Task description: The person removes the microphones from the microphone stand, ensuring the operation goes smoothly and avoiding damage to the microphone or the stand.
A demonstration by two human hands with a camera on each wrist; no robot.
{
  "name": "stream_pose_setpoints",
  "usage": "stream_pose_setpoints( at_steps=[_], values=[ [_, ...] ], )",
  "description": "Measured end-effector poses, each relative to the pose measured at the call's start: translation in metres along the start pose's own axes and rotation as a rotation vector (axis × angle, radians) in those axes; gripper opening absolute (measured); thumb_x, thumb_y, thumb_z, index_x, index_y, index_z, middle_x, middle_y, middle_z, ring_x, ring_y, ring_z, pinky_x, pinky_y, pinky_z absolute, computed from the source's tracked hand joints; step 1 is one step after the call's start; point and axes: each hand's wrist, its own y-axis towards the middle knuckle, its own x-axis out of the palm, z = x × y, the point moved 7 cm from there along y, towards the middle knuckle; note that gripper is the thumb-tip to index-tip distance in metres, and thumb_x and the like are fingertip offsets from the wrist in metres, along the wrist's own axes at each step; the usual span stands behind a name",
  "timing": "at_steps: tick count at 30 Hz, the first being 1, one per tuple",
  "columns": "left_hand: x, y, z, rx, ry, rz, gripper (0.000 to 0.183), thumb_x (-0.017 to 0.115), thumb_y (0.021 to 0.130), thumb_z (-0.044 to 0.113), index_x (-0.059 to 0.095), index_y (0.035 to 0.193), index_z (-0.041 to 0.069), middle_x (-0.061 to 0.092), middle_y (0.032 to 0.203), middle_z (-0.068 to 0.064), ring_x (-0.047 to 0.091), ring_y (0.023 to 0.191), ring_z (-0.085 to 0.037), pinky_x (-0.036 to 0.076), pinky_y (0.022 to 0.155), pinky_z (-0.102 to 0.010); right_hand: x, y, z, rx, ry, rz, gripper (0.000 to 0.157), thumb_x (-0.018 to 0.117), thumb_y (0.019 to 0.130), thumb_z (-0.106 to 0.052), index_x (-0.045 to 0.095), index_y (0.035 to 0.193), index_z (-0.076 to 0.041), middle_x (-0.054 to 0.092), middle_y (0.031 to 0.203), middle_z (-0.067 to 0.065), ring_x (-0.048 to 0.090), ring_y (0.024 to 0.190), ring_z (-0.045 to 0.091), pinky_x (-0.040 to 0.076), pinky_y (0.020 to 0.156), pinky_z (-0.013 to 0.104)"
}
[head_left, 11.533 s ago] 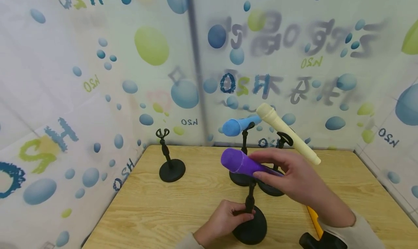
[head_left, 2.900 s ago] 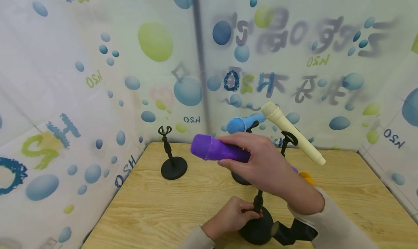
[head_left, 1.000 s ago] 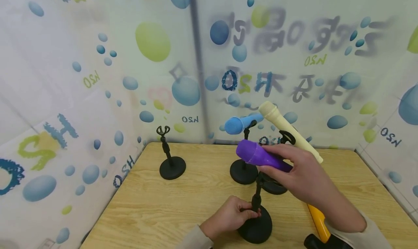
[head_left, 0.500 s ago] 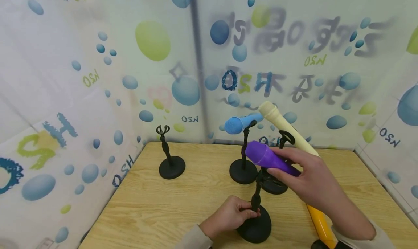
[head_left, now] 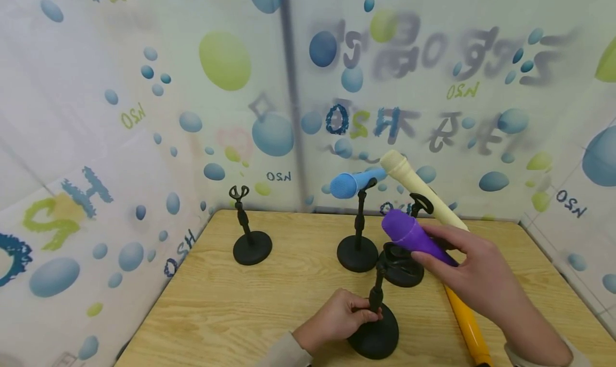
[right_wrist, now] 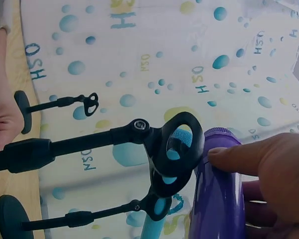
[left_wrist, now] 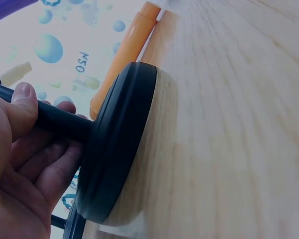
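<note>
My left hand [head_left: 334,319] grips the pole of the nearest black microphone stand [head_left: 377,332] low down, just above its round base. In the left wrist view the base [left_wrist: 122,144] stands on the wooden tabletop, with thumb and fingers around the pole. My right hand [head_left: 486,273] holds a purple microphone [head_left: 416,237] by its body, head tilted up to the left. The right wrist view shows the stand's ring-shaped clip [right_wrist: 181,149] beside the microphone's head end, with no microphone in the clip.
Behind, a blue microphone [head_left: 346,185] rests in one stand and a cream microphone [head_left: 423,188] in another. A bare stand [head_left: 252,246] is at the back left. An orange microphone [head_left: 467,324] lies on the table [head_left: 240,313] under my right forearm. Patterned curtains enclose the table.
The purple microphone was farther left about three seconds ago; my right hand has since drawn it rightward, off the near stand's clip area. My left hand keeps its hold on the stand.
</note>
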Motion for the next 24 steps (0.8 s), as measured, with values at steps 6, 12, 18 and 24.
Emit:
stream_pose_setpoints(
  at_steps=[6,12,18,24],
  values=[
    [0.0,0.001,-0.001,0.006,-0.003,-0.004,0.013,0.074,0.102,0.008,0.086,0.106,0.003,0.084,0.106,-0.004,0.073,0.105,0.002,0.058,0.091,-0.015,0.0,-0.004,0.013,0.109,-0.027,-0.048,0.053,0.09,0.09,-0.023,0.073,0.139,-0.01,0.077,0.126,0.024,0.075,0.103,0.041,0.064,0.073,0.033],
    [0.0,0.0,-0.001,0.0,-0.008,-0.001,0.013,0.074,0.102,0.007,0.086,0.107,0.002,0.085,0.105,-0.004,0.074,0.105,0.002,0.059,0.091,-0.015,0.003,-0.005,0.024,0.162,-0.048,-0.097,0.053,0.088,0.094,-0.025,0.071,0.14,-0.006,0.075,0.128,0.027,0.075,0.104,0.043,0.066,0.076,0.052],
    [0.0,0.0,0.0,0.005,0.004,0.001,0.013,0.074,0.102,0.008,0.086,0.107,0.003,0.085,0.106,-0.003,0.073,0.105,0.002,0.058,0.091,-0.015,0.009,-0.008,0.036,0.198,-0.074,-0.125,0.056,0.087,0.094,-0.03,0.07,0.141,-0.004,0.076,0.125,0.027,0.076,0.102,0.041,0.066,0.073,0.049],
    [0.0,0.0,-0.002,0.005,0.011,-0.007,0.014,0.074,0.102,0.009,0.086,0.108,0.004,0.084,0.108,-0.003,0.073,0.107,0.001,0.058,0.092,-0.016,0.015,-0.011,0.048,0.213,-0.092,-0.143,0.055,0.086,0.095,-0.03,0.07,0.138,0.0,0.075,0.125,0.03,0.078,0.1,0.042,0.065,0.078,0.058]
  ],
)
